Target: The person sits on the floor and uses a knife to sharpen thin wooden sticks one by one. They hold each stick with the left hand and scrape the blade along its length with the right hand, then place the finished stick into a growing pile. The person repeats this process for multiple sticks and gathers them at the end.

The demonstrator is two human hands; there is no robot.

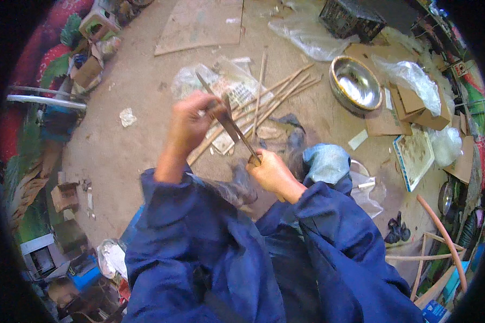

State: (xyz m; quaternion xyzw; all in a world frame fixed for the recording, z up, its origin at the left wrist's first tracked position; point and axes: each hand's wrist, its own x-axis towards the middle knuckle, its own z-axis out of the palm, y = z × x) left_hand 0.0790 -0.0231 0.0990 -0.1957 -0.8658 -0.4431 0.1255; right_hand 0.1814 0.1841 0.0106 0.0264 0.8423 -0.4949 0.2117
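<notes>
My left hand (191, 119) is raised in front of me, its fingers closed around a narrow dark blade-like strip (203, 82) whose tip points up and away. Lower and to the right, my right hand (274, 171) is closed on the near end of a thin dark stick (246, 141). This stick runs up toward the left hand, alongside a wider dark flat piece (229, 125). Motion blur hides how these pieces meet. Beyond both hands, several long thin wooden sticks (285, 90) lie on the floor, partly over a printed clear plastic bag (229, 81).
A metal basin (355, 83) stands at the right, near flattened cardboard (382, 118) and a white tray (415, 156). Farther off are a black crate (352, 20) and a flat board (199, 27). A curved orange-brown pipe (442, 237) lies at the lower right; clutter lines both sides.
</notes>
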